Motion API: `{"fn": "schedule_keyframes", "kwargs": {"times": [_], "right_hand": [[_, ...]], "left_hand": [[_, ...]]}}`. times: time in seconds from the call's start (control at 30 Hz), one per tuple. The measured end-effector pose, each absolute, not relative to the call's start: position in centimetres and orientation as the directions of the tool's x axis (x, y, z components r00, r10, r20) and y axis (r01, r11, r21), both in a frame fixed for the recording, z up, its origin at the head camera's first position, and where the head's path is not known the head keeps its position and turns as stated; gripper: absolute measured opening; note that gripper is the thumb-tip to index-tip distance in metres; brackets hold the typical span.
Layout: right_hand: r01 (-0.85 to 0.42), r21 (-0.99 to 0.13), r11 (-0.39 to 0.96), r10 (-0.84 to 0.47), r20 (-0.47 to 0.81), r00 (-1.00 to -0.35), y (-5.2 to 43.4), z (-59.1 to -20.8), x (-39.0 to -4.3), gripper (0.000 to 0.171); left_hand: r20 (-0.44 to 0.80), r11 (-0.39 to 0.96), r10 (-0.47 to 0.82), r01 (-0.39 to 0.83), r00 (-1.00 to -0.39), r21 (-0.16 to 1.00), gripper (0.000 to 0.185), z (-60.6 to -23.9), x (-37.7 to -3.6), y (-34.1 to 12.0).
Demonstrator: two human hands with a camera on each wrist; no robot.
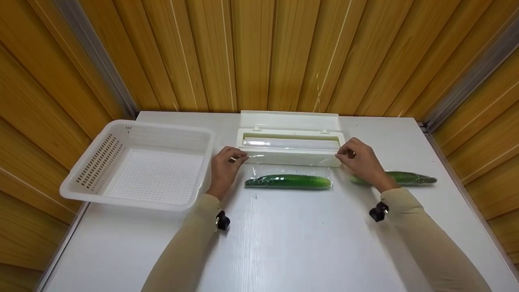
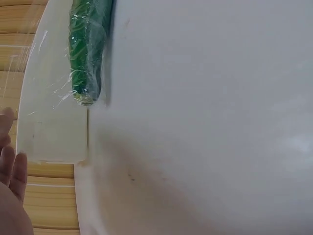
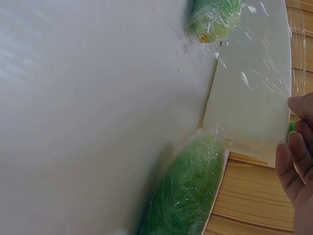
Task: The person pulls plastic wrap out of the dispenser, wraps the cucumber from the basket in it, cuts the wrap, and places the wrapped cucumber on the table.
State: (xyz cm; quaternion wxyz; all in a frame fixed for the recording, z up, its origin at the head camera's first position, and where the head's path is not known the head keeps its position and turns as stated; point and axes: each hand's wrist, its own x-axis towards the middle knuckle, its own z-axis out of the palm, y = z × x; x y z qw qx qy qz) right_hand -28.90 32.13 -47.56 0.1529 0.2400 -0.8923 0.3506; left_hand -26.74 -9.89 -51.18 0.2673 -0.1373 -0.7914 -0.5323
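Observation:
A white cling film dispenser box [image 1: 290,159] stands at the table's back with its lid raised, a film roll [image 1: 290,142] inside. Clear cling film [image 1: 279,157] stretches over its front edge. At the box's left end my left hand [image 1: 225,168] pinches the film between thumb and fingers; at the right end my right hand [image 1: 362,161] pinches the other side. In front of the box lies a green cucumber [image 1: 288,181] with film around it. A second film-wrapped cucumber [image 1: 411,178] lies to the right, partly behind my right wrist.
On the left of the white table [image 1: 284,243] sits a white perforated plastic basket [image 1: 154,206] with nothing in it. Wood-look panel walls [image 1: 251,52] enclose the table at the back and both sides.

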Motion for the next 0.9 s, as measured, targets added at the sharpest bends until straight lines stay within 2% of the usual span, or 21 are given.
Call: {"fn": "schedule_keyframes", "kwargs": {"times": [0.2, 0.37, 0.9], "right_hand": [[-0.532, -0.550, 0.644, -0.314, 0.445, -0.839, 32.2, -47.4, -28.9, 0.013], [-0.525, -0.540, 0.658, -0.314, 0.437, -0.843, 32.3, -47.5, -28.9, 0.013], [-0.507, -0.540, 0.672, -0.305, 0.422, -0.854, 32.4, -47.6, -28.1, 0.013]], "left_hand": [[0.531, 0.283, -0.010, 0.507, -0.847, 0.814, 0.010, -50.7, -26.4, -9.9], [0.522, 0.241, 0.031, 0.513, -0.852, 0.824, 0.008, -50.5, -26.1, -9.9], [0.490, 0.314, 0.037, 0.476, -0.871, 0.822, 0.008, -50.2, -25.6, -9.9]]}}
